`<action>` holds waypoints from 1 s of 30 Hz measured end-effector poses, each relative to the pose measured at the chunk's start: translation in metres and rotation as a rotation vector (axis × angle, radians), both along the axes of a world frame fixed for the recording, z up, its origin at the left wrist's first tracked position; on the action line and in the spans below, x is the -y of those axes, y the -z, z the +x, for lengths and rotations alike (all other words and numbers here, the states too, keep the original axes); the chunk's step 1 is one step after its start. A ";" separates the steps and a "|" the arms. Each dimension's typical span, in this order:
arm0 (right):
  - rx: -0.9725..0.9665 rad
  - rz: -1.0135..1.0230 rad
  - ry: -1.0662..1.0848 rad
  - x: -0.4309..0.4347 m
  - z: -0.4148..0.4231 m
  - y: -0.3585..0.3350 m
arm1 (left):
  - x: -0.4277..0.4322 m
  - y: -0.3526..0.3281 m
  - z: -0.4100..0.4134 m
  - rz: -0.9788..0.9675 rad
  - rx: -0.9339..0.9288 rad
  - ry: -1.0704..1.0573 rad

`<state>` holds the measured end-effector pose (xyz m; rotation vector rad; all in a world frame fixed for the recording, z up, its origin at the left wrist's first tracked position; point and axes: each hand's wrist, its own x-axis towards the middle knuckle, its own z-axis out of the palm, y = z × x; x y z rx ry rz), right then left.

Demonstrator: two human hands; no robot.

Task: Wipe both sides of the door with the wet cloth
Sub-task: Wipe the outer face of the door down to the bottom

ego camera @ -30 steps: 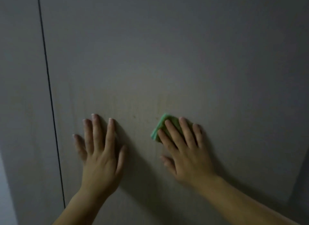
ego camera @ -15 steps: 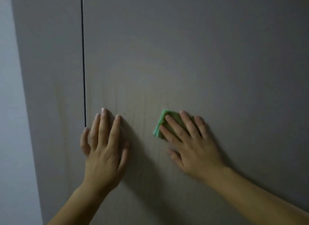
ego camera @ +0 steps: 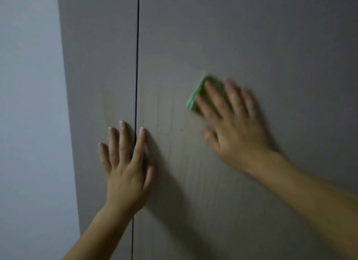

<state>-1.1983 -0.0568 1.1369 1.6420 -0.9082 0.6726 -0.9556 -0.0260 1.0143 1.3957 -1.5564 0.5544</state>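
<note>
Head view: the right grip (ego camera: 234, 128) lies flat on the door (ego camera: 271, 46), fingers straight and spread. It pins the green cloth (ego camera: 195, 93) to the panel rather than curling round it. The cloth sits under the fingertips, near the door's left edge and about mid-height in the picture. That hand is blurred (a stroke in hand, I'd judge), and the flat palm likely spreads pressure across the wet cloth.

The left grip (ego camera: 126, 174) is open too, fingers straight, pressed across the dark seam (ego camera: 137, 66) at the door's left edge. It reads as a brace to stop the door swinging under the wiping. Faint streaks show between the two hands.

For room, there is plenty of bare door above and toward the right edge. Leftward it is tight: seam, narrow side panel (ego camera: 96, 66), then wall (ego camera: 29, 105). The far side isn't shown.
</note>
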 end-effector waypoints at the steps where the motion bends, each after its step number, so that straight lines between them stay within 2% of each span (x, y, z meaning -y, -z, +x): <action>1: 0.090 -0.012 0.005 0.003 0.009 -0.013 | 0.001 0.001 0.002 -0.001 0.009 0.003; 3: 0.148 -0.013 0.002 0.003 0.028 -0.010 | 0.003 0.002 0.004 -0.018 0.019 0.023; 7: -0.243 0.096 0.006 -0.009 0.038 0.065 | 0.000 0.011 0.019 -0.045 0.001 0.040; 9: -0.361 0.097 0.007 -0.012 0.035 0.070 | -0.001 0.017 0.030 -0.015 -0.033 0.004; 11: -0.336 0.048 -0.004 -0.008 0.046 0.044 | -0.002 0.019 0.038 -0.003 -0.038 -0.014; 14: -0.101 0.014 0.013 0.000 0.078 -0.009 | -0.003 0.020 0.046 -0.015 0.002 -0.003; 16: -0.023 0.019 0.022 0.001 0.097 -0.013 | -0.004 0.022 0.051 -0.042 -0.001 0.011; 17: -0.065 0.024 0.020 0.000 0.102 -0.002 | -0.005 0.023 0.054 -0.058 -0.006 0.010; 20: -0.369 0.077 -0.032 -0.007 0.103 0.045 | -0.006 0.029 0.067 -0.052 -0.050 -0.040; 22: -0.479 0.082 -0.063 -0.010 0.104 0.046 | -0.007 0.036 0.074 -0.016 -0.071 -0.056; 24: -0.471 0.058 -0.050 -0.007 0.121 0.016 | -0.007 0.041 0.077 -0.019 -0.073 -0.045; 27: -0.308 0.016 -0.016 0.004 0.165 -0.045 | -0.004 0.044 0.078 -0.023 -0.047 -0.037; 30: -0.286 0.009 0.002 0.005 0.189 -0.050 | -0.003 0.047 0.080 -0.039 -0.062 -0.031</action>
